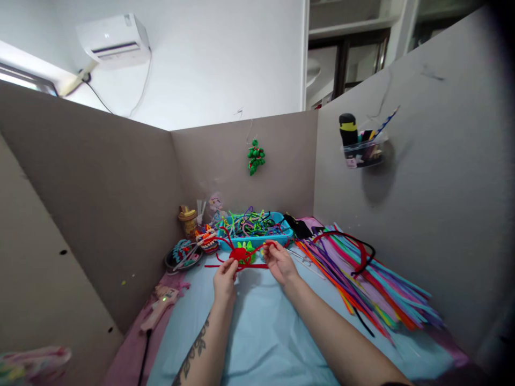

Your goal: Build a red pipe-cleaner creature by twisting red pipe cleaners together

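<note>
Red pipe-cleaner piece [240, 254] sits up at the far middle of the counter [261, 332], pinched from both sides: left hand [225, 279] nips its near edge, right hand [279, 262] grips a red strand running off it. Tight quarters ahead, with the blue tray [257, 238] of pipe cleaners just behind. Loose pipe cleaners [362, 284] fan along the right edge; glue gun [161, 305] lies at the left edge. Bare blue cover lies open toward the near edge.

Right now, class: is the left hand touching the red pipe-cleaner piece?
Touching. The head view shows the left hand with its fingertips pinching the red pipe-cleaner piece at its lower edge, no gap visible.
</note>
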Tool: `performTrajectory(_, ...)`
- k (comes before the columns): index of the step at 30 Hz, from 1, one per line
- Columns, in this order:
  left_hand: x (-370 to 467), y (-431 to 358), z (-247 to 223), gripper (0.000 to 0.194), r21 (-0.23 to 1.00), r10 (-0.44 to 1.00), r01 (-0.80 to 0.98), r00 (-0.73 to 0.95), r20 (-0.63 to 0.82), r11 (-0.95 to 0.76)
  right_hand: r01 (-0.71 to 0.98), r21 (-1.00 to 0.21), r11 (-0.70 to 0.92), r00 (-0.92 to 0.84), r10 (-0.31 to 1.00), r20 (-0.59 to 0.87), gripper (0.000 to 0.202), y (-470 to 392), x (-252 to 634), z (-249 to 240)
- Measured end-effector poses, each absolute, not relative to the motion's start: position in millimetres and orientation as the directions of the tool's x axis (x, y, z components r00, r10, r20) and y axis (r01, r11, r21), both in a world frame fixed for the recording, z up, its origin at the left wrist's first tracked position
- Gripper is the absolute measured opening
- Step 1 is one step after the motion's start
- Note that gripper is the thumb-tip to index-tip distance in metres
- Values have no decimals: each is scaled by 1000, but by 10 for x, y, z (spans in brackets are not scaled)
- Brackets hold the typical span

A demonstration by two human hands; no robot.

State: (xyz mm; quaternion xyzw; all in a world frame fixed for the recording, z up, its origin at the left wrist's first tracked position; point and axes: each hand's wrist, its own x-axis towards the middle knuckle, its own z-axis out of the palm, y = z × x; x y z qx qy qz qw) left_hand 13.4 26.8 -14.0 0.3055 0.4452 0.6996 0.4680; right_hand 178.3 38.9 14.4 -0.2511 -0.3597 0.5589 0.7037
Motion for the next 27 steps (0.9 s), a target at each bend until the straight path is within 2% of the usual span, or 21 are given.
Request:
performTrajectory(2,133,257,-118,52,902,929,-400,-370,3,-162,-593,-769,238,49,964,261,37,349,1699,104)
performTrajectory(5,142,233,-99,52,896,937,-413,-350,5,-159,-437,-853,286,93,958,273,46,284,1519,14)
performTrajectory(9,191,197,-103,48,909,955,-380,-290,58,-171,-66,-913,404,227,897,380,27,273,1380,-102)
performTrajectory(11,216,181,-105,43,917,962,-349,-254,103,-190,25,-906,422,279,868,412,19,300,1374,-140)
performTrajectory(14,236,160,-88,38,925,963,-316,-228,142,-210,0,-913,408,273,878,392,21,350,1404,-179)
performTrajectory(22,269,79,13,35,953,987,-274,-133,93,-127,-137,-934,330,169,937,306,38,388,1450,-201)
performTrajectory(27,296,55,20,31,958,987,-242,-80,138,-153,-185,-919,348,234,924,303,42,430,1393,-253)
